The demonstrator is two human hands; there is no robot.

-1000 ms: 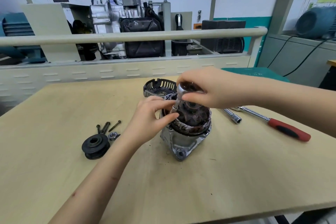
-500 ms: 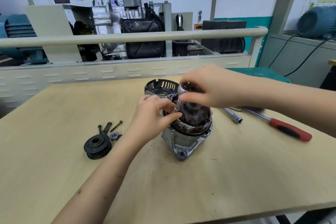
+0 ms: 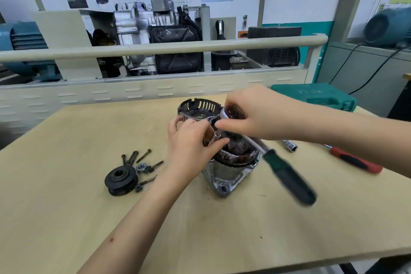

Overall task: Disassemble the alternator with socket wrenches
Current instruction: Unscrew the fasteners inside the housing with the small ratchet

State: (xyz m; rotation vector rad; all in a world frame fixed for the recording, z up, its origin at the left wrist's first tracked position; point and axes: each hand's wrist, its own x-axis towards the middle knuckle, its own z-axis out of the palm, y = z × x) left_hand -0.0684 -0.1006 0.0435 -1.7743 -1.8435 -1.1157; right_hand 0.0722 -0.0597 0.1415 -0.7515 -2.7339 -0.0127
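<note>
Hidden: socket end of the ratchet sits between both hands, down in the alternator's top; which fastener it meets cannot be told
Blur: green-and-black handled ratchet wrench (image 3: 287, 172) is smeared along its handle, which juts out toward the near right
Alternator: grey cast-metal alternator housing with copper stator windings (image 3: 231, 162), upright near the middle of the pale wooden tabletop (image 3: 66, 218); windings look coppery-brown and ribbed, the casting dull silver with a mounting eye at its near foot
Left hand: left hand (image 3: 189, 142) is at the alternator's left side, fingers curled, thumb and fingertips pinching the thin silver extension shaft (image 3: 215, 137) of the wrench
Right hand: right hand (image 3: 251, 113) is over the wrench head, fingers bent and gripping it from above; the head itself is mostly covered
Behind: black slotted round end cover (image 3: 195, 107) lies just behind the alternator, partly hidden by the hands
Left of it: black grooved pulley wheel (image 3: 121, 179), a silver hex nut (image 3: 141, 167) and several long dark bolts (image 3: 143, 155) lie loose, well apart from the housing
Right of it: short chrome socket extension (image 3: 290, 145) and a red-and-black handled tool (image 3: 355, 162), its metal end passing behind the right forearm
Far right: dark green plastic tool case (image 3: 315, 95) at the table's back corner, cut by the arm
Background: beige rail (image 3: 155, 48) in front of a cutaway engine display (image 3: 160, 42)
</note>
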